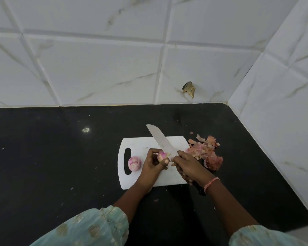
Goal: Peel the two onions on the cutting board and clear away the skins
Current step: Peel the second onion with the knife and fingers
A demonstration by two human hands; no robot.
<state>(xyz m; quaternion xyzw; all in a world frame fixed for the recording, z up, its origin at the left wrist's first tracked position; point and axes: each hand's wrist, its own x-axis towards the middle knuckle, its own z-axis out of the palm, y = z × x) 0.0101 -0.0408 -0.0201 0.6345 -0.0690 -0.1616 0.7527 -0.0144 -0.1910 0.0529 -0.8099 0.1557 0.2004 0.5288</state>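
Here, left hand [154, 163] gripping one onion [161, 155], right hand [186, 164] clasping knife [161, 141], peeled onion [134, 163] just left

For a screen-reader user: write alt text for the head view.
A person's left hand holds a peeled onion over a white cutting board while the right hand grips a knife against it. A second onion lies on the board; skins are heaped on the black counter.

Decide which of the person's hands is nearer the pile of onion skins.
Right. The right hand, gripping the knife, sits just beside the skins; the left hand is farther off, holding an onion.
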